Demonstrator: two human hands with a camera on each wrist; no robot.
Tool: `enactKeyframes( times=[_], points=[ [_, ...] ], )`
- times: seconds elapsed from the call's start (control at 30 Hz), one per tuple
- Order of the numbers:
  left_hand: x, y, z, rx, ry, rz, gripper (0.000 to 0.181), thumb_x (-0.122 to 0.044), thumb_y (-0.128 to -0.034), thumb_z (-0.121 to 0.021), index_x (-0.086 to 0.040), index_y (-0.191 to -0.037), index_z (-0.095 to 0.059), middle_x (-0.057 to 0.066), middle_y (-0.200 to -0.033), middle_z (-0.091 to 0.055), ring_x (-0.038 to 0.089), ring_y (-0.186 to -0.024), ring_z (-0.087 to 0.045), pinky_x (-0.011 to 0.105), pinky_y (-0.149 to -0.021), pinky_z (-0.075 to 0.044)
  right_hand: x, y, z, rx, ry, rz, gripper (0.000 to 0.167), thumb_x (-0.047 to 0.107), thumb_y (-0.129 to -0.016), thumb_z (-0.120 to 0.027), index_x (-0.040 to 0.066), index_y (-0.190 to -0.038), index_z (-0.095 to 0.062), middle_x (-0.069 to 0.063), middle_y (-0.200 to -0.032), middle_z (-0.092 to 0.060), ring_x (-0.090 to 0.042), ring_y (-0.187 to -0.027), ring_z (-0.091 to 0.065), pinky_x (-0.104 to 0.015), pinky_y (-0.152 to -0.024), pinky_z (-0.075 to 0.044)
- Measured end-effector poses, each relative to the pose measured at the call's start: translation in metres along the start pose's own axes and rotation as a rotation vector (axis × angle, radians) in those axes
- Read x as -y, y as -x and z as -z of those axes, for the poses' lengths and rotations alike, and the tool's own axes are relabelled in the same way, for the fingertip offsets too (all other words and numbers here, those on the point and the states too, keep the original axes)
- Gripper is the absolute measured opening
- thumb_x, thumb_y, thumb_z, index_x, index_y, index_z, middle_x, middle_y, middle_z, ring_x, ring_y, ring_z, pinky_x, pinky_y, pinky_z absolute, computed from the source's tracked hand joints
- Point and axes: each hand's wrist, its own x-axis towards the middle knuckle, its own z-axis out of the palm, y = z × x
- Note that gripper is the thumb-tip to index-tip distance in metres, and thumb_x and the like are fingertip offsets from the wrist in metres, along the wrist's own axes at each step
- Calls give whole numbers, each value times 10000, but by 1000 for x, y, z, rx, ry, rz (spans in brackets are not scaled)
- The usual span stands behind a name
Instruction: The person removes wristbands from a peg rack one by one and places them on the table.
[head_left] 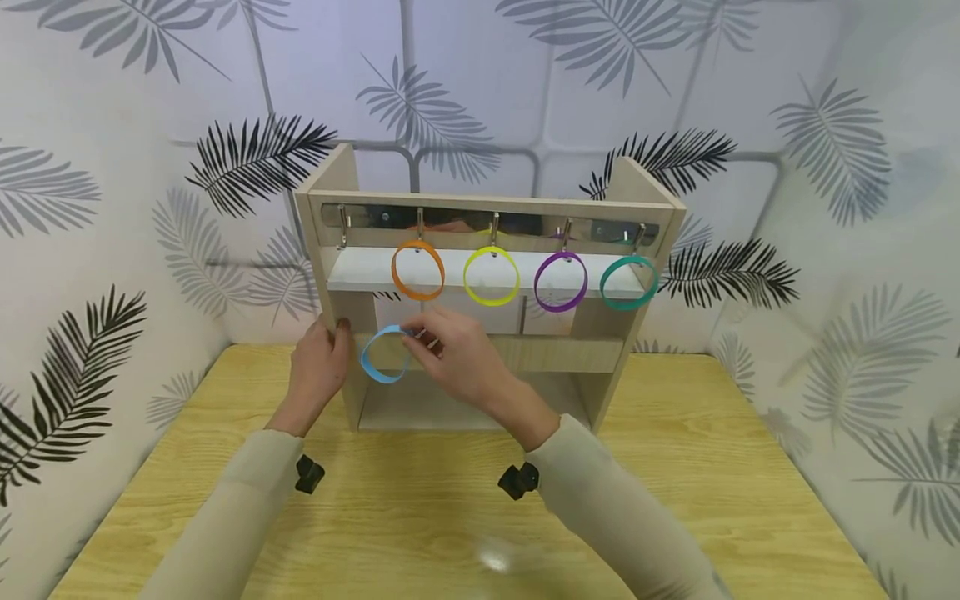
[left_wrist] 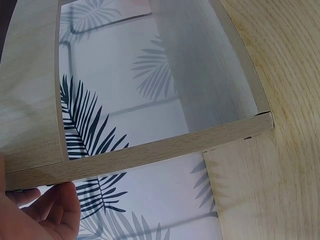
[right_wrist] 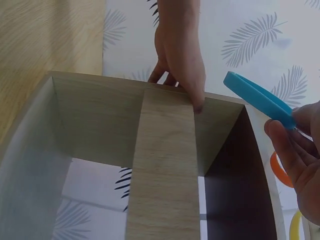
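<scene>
A light blue ring is pinched between thumb and fingers of the right hand, in front of the shelf's left part. The left hand grips the left side panel of the wooden shelf; in the right wrist view this hand has its thumb inside the panel. Along the top rail, an orange ring, a yellow ring, a purple ring and a green ring hang on separate metal hooks. The leftmost hook holds no ring.
The shelf stands on a wood-grain table, against a wall with leaf patterns. A metal strip carries the hooks. Below it are a white shelf board and a wooden crossboard.
</scene>
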Motion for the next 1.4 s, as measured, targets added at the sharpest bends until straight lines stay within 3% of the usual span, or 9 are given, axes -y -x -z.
enactKeyframes(
  times=[0.37,0.6,0.97,1.13,1.4],
  points=[
    [-3,-2,3,-5,2,10,487,-334,-1005,-310,64,-1167,-540,252,-967,-596,387,-794,-579,523,-672,-445,-11,26,-9,12,33,-46,81,8,-836,-692,-6,-912,-668,-63,-840,-659,-103,-673,-623,-114,-616,-452],
    [-1,-2,1,8,7,28,505,-352,-1007,-302,59,-1189,-530,245,-983,-595,378,-821,-581,518,-686,-448,-16,43,-16,29,13,-128,64,20,-845,-688,2,-906,-676,-56,-842,-665,-108,-680,-628,-124,-609,-460],
    [-1,-1,0,-2,14,7,493,-344,-1010,-316,64,-1179,-534,251,-974,-596,383,-827,-584,520,-681,-445,-23,65,-29,88,-41,-234,62,35,-845,-693,28,-905,-677,-36,-843,-661,-94,-675,-617,-149,-596,-467],
    [-1,0,0,7,8,14,496,-335,-1012,-315,67,-1222,-515,265,-1016,-590,393,-859,-585,528,-693,-450,-24,75,-35,143,-115,-303,57,40,-860,-679,30,-916,-682,-26,-828,-659,-73,-655,-607,-163,-576,-475],
    [-2,1,1,15,23,10,508,-336,-1012,-312,68,-1261,-494,272,-1025,-590,401,-849,-587,532,-690,-451,-28,89,-46,231,-278,-503,101,62,-892,-646,-18,-948,-671,-85,-800,-665,-242,-639,-643,-220,-538,-499]
  ],
)
